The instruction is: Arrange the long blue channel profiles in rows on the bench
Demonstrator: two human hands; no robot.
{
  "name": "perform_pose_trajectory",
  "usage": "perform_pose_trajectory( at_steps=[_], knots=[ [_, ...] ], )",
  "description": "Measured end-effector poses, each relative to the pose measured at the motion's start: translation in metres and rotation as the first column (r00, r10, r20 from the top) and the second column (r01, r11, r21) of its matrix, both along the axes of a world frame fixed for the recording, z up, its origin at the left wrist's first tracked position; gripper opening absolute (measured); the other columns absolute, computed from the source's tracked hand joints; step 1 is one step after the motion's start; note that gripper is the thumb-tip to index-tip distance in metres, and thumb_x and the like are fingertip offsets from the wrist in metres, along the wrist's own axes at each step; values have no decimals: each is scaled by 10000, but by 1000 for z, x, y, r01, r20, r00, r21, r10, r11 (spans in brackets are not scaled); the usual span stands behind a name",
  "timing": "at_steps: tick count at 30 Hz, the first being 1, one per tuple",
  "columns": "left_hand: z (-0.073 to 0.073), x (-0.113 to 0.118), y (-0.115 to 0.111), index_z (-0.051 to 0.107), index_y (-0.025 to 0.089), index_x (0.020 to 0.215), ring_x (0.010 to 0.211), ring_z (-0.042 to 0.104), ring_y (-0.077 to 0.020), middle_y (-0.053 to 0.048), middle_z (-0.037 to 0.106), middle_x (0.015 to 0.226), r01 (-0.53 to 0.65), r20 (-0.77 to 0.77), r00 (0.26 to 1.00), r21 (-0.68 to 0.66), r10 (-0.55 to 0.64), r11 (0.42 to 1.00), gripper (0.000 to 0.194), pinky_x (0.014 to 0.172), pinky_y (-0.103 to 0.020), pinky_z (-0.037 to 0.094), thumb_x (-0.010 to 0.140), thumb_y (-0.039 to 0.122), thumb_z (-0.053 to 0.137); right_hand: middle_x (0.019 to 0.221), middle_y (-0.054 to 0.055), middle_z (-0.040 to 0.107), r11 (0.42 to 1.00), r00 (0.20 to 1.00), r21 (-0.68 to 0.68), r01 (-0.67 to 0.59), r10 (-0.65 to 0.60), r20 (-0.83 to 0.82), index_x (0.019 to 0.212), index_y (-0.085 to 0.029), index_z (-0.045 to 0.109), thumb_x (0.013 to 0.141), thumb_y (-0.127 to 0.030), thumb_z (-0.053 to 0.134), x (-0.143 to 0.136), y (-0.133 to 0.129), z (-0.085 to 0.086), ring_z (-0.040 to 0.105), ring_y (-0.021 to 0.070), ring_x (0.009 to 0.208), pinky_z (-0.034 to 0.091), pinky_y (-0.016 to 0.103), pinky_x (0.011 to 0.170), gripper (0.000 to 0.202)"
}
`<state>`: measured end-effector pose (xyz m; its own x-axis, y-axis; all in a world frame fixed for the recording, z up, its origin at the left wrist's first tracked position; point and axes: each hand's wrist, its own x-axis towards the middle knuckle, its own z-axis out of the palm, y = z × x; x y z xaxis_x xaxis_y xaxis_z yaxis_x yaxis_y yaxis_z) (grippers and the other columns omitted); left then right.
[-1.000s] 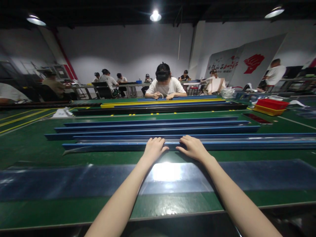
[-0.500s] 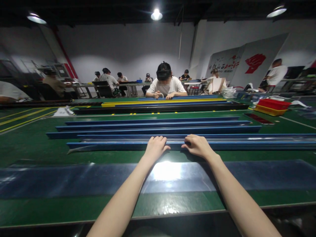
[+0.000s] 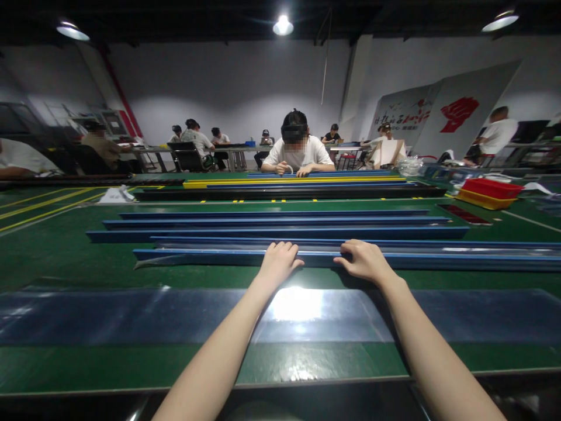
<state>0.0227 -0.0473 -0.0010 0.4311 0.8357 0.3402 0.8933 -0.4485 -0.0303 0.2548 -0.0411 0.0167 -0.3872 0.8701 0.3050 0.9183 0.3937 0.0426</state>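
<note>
A long blue channel strip (image 3: 228, 259) with a clear film in it lies across the green table, the film's end sticking out at its left end. My left hand (image 3: 281, 260) grips its near wall, fingers over the top and thumb in front. To the right, my right hand (image 3: 362, 260) holds the same strip with curled fingers and the thumb on the near side. Nearer to me a wide transparent sheet (image 3: 131, 316) lies flat under my forearms, with a bright reflection between them. The fingertips inside the channel are partly hidden.
Several blue strips (image 3: 272, 233) lie beyond my hands, then a black strip (image 3: 289, 193) and yellow strips (image 3: 298, 182). A red tray (image 3: 493, 188) and a dark flat phone-like object (image 3: 464, 214) are at right. A person (image 3: 298, 152) works across the green table (image 3: 52, 257).
The gripped blue strip has shifted to the right, its left end moving most visibly. My right hand has moved right with it; the gap between my hands is slightly wider.
</note>
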Motion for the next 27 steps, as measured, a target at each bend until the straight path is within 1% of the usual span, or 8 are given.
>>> perform_pose_trajectory(
  at_steps=[7, 15, 22, 27],
  knots=[
    [-2, 0, 1, 552, 182, 887, 920, 526, -217, -61, 613, 921, 4, -1, 1000, 16, -4, 1000, 235, 733, -321, 328, 824, 406, 521, 803, 52, 643, 999, 999, 12, -34, 34, 3, 767, -184, 603, 810, -420, 462, -2, -2, 0, 577, 182, 767, 330, 255, 617, 279],
    [-3, 0, 1, 555, 187, 887, 922, 523, -218, -61, 612, 927, 4, 7, 1000, 9, -4, 1000, 229, 740, -329, 331, 830, 405, 511, 859, 66, 649, 997, 997, -28, -75, 74, -21, 799, -183, 602, 831, -423, 446, -12, -1, -3, 574, 182, 820, 354, 250, 655, 288],
    [-3, 0, 1, 552, 186, 875, 924, 520, -211, -49, 615, 944, 14, -2, 1000, 22, -14, 1000, 223, 733, -324, 330, 831, 401, 513, 933, 77, 649, 991, 993, -57, -121, 121, -5, 927, -182, 595, 845, -413, 438, -20, 1, -11, 582, 191, 863, 361, 250, 676, 292],
    [-2, 0, 0, 547, 184, 860, 917, 523, -204, -41, 620, 948, 23, -2, 1000, 22, -23, 999, 210, 729, -316, 329, 830, 390, 520, 944, 81, 646, 990, 992, -67, -128, 127, -8, 947, -177, 596, 848, -404, 434, -21, 1, -11, 580, 195, 872, 367, 257, 690, 296]
  ],
)
